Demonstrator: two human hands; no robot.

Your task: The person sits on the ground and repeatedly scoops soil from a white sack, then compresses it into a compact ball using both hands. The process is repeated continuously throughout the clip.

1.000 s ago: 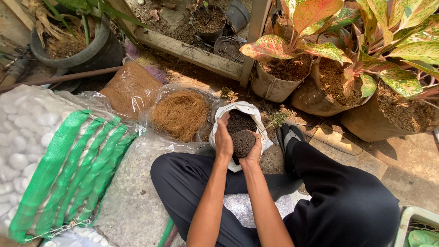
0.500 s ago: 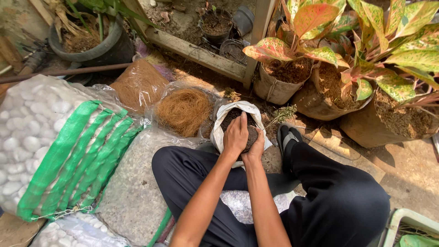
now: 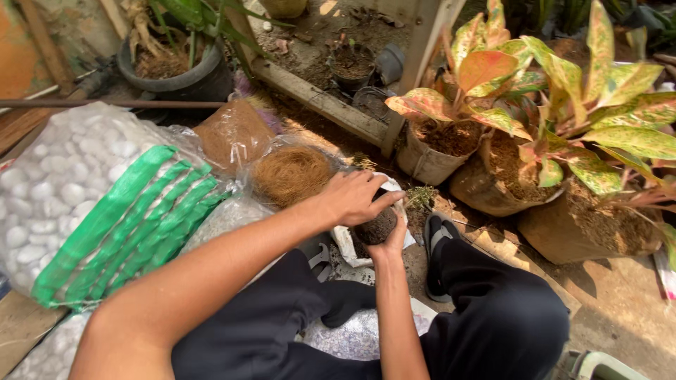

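A dark, round ball of soil (image 3: 377, 226) sits between both my hands, over an open white bag of soil (image 3: 346, 243). My left hand (image 3: 354, 197) lies over the top of the ball with its fingers curled down on it. My right hand (image 3: 389, 239) cups it from below and from the right; only the thumb side shows. I am squatting, with my black trousers (image 3: 493, 317) and a dark sandal (image 3: 435, 236) just under the hands.
An open clear bag of brown coconut fibre (image 3: 290, 174) lies left of the hands, a bag of brown husk (image 3: 234, 134) behind it. A big bag of white pebbles with green stripes (image 3: 77, 204) fills the left. Potted plants with pink-green leaves (image 3: 549, 91) stand at right.
The view has swung left and closer. My left hand has come over the top of the soil ball, while the right stays under it.
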